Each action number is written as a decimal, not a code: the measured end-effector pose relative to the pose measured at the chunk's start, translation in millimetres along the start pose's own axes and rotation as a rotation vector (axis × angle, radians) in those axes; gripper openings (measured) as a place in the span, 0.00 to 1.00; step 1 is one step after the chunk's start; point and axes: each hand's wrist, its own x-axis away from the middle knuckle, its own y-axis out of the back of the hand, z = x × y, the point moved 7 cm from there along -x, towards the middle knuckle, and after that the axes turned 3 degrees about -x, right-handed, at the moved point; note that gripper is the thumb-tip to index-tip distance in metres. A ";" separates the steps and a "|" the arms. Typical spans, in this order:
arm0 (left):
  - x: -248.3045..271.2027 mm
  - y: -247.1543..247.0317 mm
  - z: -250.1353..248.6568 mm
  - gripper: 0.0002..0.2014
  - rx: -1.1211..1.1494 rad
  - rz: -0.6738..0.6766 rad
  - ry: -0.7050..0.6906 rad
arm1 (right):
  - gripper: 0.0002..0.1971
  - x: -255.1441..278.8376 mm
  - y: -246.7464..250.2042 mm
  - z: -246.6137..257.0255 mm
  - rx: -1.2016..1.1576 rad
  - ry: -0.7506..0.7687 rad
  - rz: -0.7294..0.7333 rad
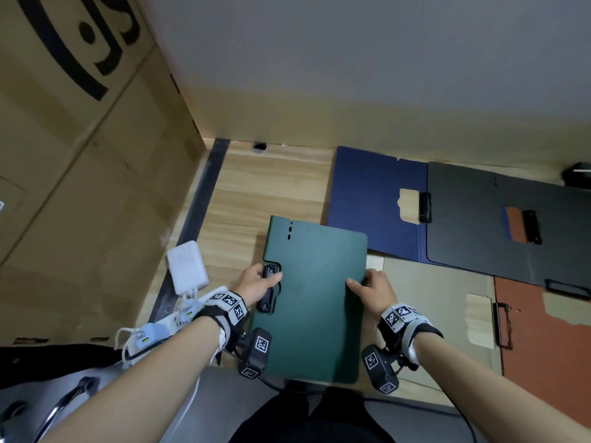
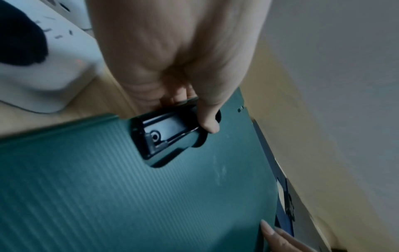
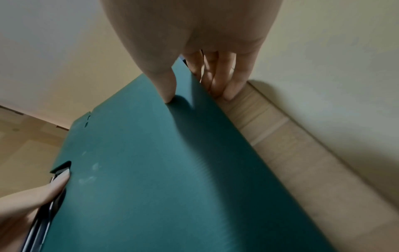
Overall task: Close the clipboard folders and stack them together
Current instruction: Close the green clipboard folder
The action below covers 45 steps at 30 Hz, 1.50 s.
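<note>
A closed dark green clipboard folder lies in front of me on the wooden table. My left hand grips its left edge at the black clip, thumb on top of the clip. My right hand pinches the right edge, thumb on the cover and fingers beneath. An open blue folder lies at the back with an open black folder overlapping it. An open tan folder and a red-brown one lie at the right.
A big cardboard box stands along the left. A white charger and a white power strip with cables lie beside my left wrist. The wall closes off the table's back edge.
</note>
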 end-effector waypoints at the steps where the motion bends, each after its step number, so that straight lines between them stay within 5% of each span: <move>1: -1.7 5.4 2.9 0.16 0.036 -0.017 -0.003 | 0.25 -7.0 -2.7 1.1 0.011 0.019 -0.002; 5: -3.4 23.9 11.1 0.19 0.182 -0.121 0.007 | 0.18 -1.0 -14.8 45.7 -0.120 0.029 0.016; 9: -4.1 38.3 21.6 0.06 0.310 -0.195 0.019 | 0.16 -9.6 -20.3 89.5 -0.113 0.114 0.004; 14: 0.4 56.9 24.8 0.27 0.533 -0.268 0.000 | 0.13 -15.3 -21.6 141.1 -0.086 0.223 0.011; 17: 6.1 69.7 12.2 0.31 0.647 -0.321 -0.070 | 0.08 -16.1 -18.8 172.0 -0.129 0.308 0.035; 23: 10.1 82.0 -31.5 0.22 0.775 -0.381 -0.145 | 0.21 -5.0 22.1 222.8 -0.309 0.414 -0.065; 26: 2.9 77.3 -53.4 0.17 0.836 -0.381 -0.139 | 0.04 -12.5 36.5 218.3 -0.328 0.382 0.017; 29: -11.7 65.4 -66.0 0.17 0.918 -0.360 -0.088 | 0.09 -26.8 41.8 187.8 -0.239 0.296 0.059; 36: -55.0 32.7 -26.1 0.48 1.075 -0.375 0.202 | 0.05 -72.5 58.4 142.7 -0.093 0.218 -0.088; 41: -94.8 18.1 18.9 0.34 1.029 -0.337 0.303 | 0.01 -97.9 50.5 144.4 -0.173 0.107 -0.075; 45: -79.8 35.7 2.6 0.18 0.768 -0.344 0.253 | 0.10 -90.7 37.6 126.9 -0.020 0.014 0.146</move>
